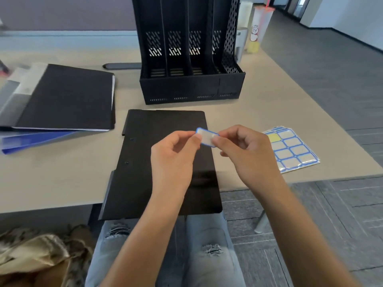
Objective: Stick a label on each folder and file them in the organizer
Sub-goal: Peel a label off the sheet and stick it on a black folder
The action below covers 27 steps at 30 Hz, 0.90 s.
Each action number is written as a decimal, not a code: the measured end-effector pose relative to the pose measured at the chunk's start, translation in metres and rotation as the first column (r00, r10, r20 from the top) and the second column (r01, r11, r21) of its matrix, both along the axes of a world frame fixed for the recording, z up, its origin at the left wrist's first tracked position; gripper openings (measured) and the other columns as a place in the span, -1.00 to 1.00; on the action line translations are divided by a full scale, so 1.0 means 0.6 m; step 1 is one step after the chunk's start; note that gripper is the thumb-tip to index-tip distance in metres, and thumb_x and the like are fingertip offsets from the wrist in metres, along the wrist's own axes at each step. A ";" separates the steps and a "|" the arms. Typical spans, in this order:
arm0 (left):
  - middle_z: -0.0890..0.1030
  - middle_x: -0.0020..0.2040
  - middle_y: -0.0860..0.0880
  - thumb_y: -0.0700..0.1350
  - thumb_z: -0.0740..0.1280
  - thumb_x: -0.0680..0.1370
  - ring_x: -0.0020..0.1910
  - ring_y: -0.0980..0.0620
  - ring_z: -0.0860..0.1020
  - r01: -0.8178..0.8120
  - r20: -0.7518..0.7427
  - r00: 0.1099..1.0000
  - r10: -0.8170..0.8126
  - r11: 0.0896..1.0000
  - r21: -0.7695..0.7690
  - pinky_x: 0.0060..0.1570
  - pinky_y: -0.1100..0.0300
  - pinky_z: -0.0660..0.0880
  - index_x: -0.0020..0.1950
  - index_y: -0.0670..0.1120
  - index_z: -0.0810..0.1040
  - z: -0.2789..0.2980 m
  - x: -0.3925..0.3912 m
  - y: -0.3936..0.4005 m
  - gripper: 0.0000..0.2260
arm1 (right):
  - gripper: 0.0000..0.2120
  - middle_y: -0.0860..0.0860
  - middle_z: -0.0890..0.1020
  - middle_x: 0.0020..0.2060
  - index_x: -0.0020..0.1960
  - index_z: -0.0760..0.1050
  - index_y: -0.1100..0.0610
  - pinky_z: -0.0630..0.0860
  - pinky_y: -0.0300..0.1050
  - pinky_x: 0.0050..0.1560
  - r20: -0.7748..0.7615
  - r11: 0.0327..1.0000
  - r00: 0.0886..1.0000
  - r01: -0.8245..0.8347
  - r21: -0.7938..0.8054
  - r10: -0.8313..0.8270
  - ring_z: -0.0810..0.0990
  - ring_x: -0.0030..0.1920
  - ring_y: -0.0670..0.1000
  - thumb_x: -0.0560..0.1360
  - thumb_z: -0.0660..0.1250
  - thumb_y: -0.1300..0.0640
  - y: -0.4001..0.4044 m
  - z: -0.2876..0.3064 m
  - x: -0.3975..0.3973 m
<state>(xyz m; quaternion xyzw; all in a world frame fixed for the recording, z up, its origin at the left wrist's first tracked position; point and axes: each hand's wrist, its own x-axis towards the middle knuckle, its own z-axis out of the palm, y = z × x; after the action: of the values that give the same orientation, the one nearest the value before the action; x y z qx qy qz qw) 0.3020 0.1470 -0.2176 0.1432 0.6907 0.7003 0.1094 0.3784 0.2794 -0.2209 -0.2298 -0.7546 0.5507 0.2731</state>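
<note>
A white label with a blue border point(206, 136) is pinched at its left end by my left hand point(176, 156) and at its right end by my right hand point(246, 152). Both hands hold it in the air above a black folder point(145, 162) that lies flat in front of me and hangs over the table's near edge. The label sheet point(294, 151) lies on the table to the right, with one yellowish blank cell at its top left. The black organizer point(192, 88) stands upright behind the folder, and the slots I can see hold nothing.
A stack of folders point(66, 96), black on top with blue and clear ones beneath, lies at the left of the table point(51, 172). A plastic cup with a straw point(259, 27) stands right of the organizer. A bag point(41, 253) sits at the lower left, beside my legs.
</note>
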 end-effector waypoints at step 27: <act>0.40 0.47 -0.15 0.28 0.23 0.61 0.42 -0.17 0.38 -0.243 -0.158 0.970 0.187 0.638 -0.731 0.41 -0.16 0.33 0.54 -0.11 0.29 -0.029 -0.145 -0.072 -0.36 | -0.92 -0.17 0.70 -0.14 -0.05 0.59 0.03 0.41 -0.52 -0.23 0.220 0.991 0.971 0.065 0.120 -0.090 0.62 -0.15 -0.34 0.60 0.44 0.06 -0.018 -0.068 -0.098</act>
<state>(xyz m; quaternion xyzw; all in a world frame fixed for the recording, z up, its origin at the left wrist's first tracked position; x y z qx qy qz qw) 0.2151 0.1039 -0.2349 0.0267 0.9314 0.3594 0.0508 0.3195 0.2689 -0.2615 -0.3044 -0.8007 0.4668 0.2196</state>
